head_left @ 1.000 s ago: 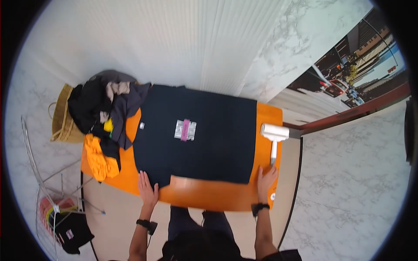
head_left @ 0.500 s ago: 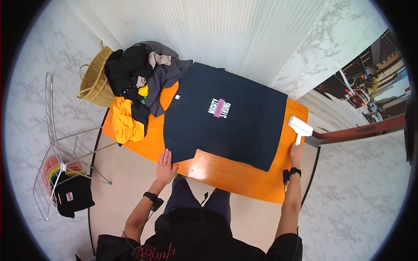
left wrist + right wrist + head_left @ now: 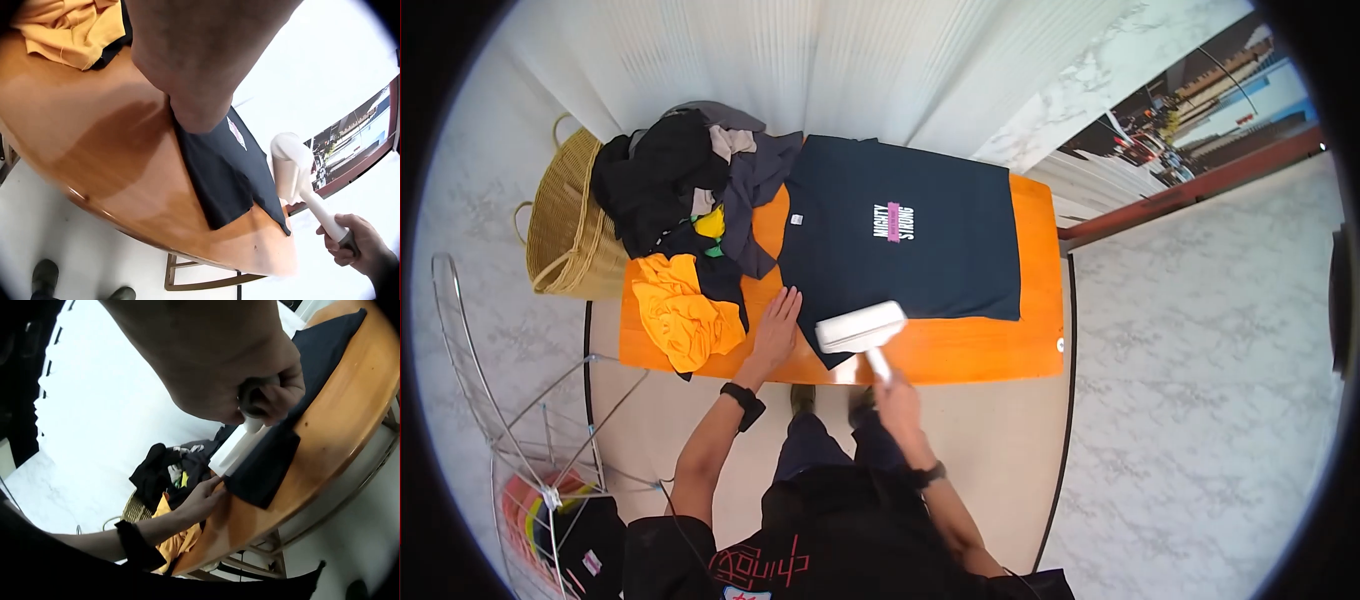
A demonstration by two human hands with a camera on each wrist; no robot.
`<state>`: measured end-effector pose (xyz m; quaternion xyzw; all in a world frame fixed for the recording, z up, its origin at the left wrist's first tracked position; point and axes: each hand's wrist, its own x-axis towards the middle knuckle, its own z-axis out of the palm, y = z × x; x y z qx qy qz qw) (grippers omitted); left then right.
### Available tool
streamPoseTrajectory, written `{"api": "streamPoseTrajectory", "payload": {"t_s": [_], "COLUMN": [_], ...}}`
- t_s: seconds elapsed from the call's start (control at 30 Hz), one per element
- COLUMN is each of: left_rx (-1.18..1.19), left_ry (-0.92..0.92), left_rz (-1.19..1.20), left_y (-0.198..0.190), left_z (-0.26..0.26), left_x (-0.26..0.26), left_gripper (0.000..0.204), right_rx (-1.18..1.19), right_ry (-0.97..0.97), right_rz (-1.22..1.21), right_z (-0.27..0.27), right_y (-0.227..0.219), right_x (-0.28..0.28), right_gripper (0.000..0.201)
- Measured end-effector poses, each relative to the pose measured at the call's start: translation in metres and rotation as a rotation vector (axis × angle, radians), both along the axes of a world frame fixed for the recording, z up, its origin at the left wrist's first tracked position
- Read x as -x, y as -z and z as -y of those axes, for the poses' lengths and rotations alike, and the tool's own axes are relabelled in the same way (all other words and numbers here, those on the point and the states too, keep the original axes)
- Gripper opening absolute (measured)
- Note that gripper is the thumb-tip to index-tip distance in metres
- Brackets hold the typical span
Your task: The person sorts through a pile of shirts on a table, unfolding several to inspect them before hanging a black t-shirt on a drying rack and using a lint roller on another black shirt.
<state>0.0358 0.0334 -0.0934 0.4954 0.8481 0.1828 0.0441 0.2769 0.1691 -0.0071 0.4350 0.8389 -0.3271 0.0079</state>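
Note:
A dark navy T-shirt (image 3: 950, 255) with a white and pink "MIGHTY STRONG" print lies flat on the orange wooden table, its collar toward the left. My left hand (image 3: 776, 328) rests with straight fingers on the shirt's near left edge, by the shoulder. My right hand (image 3: 898, 405) grips the handle of a white lint roller (image 3: 862, 327), whose head overlaps the near sleeve in the head view. Curled fingers wrap the grey handle end (image 3: 350, 240) in the left wrist view. From the right wrist, the white roller head (image 3: 240, 450) shows close over the dark cloth.
Dark crumpled clothes (image 3: 665, 180) and an orange garment (image 3: 685, 310) are heaped on the table's left end. Beside them stands a woven basket (image 3: 565, 220). A metal drying rack (image 3: 550, 497) with hangers is on the floor at left. A white curtain (image 3: 850, 80) hangs behind the table.
My right hand has picked up the lint roller from the table's right end and carried it left to the shirt's near sleeve. The left hand stays at the shirt's left edge. The head view has shifted.

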Motion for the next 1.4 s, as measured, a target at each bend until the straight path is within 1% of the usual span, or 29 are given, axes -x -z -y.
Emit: {"api": "streamPoseTrajectory", "payload": {"t_s": [0.07,0.1,0.17,0.27,0.4,0.47,0.6,0.67,0.7,0.77,0.8,0.87,0.97,1.0,1.1,1.2,1.23,1.27,1.3,1.33,1.4], "left_rx": [0.028,0.065,0.063,0.062,0.06,0.077,0.107,0.104,0.113,0.123,0.133,0.131,0.127,0.129,0.116,0.134,0.132,0.1,0.07,0.072,0.063], "left_ry": [0.031,0.048,0.041,0.041,0.041,0.048,0.047,0.046,0.042,0.043,0.04,0.043,0.049,0.057,0.056,0.023,0.018,0.053,0.089,0.087,0.142], "left_rz": [0.038,0.081,0.116,0.161,0.209,0.212,0.215,0.208,0.204,0.198,0.192,0.19,0.174,0.172,0.159,0.085,0.083,0.097,0.114,0.115,0.125], "left_y": [0.005,0.007,0.009,0.01,0.01,0.006,0.008,0.011,0.012,0.011,0.011,0.009,0.009,0.011,0.014,0.003,-0.002,-0.007,-0.011,-0.009,-0.004], "left_z": [0.006,0.008,0.009,0.012,0.014,0.014,0.014,0.013,0.014,0.014,0.013,0.014,0.014,0.015,0.015,0.012,0.011,0.01,0.009,0.01,0.01], "left_x": [0.007,0.008,0.008,0.012,0.013,0.014,0.013,0.014,0.013,0.013,0.012,0.01,0.012,0.011,0.01,0.0,-0.006,-0.012,-0.02,-0.029,-0.047], "left_gripper": [0.06,0.063,0.064,0.065,0.067,0.067,0.069,0.069,0.069,0.069,0.069,0.068,0.067,0.066,0.066,0.064,0.064,0.064,0.064,0.064,0.067], "right_rx": [-0.09,-0.095,-0.151,-0.17,-0.144,-0.178,-0.149,-0.121,-0.124,-0.092,-0.093,-0.191,-0.188,-0.19,-0.15,-0.11,-0.086,-0.087,-0.069,-0.05,-0.079], "right_ry": [-0.032,-0.025,-0.027,-0.017,0.0,-0.054,-0.047,-0.05,-0.049,0.074,0.077,0.086,0.082,0.083,0.064,0.069,0.083,0.08,0.129,0.178,0.171], "right_rz": [-0.062,-0.062,-0.036,-0.02,-0.007,0.004,0.046,0.06,0.06,0.033,0.033,-0.054,-0.029,-0.032,0.023,0.037,0.043,0.04,0.009,-0.022,-0.066], "right_z": [0.025,0.031,0.04,0.049,0.064,0.072,0.088,0.089,0.086,0.07,0.059,0.04,0.033,0.036,0.06,0.071,0.072,0.069,0.063,0.055,0.041], "right_y": [0.008,0.016,0.033,0.03,0.032,0.036,0.024,0.013,0.008,-0.001,0.002,0.017,0.033,0.033,0.032,0.016,0.008,0.005,-0.002,-0.005,-0.002], "right_x": [0.027,0.037,0.051,0.059,0.04,0.017,-0.032,-0.044,-0.04,-0.021,-0.007,0.016,0.026,0.022,-0.019,-0.053,-0.054,-0.048,-0.035,-0.022,0.016], "right_gripper": [0.029,0.029,0.03,0.029,0.028,0.031,0.031,0.03,0.03,0.031,0.031,0.032,0.031,0.031,0.03,0.03,0.03,0.03,0.03,0.03,0.03]}}
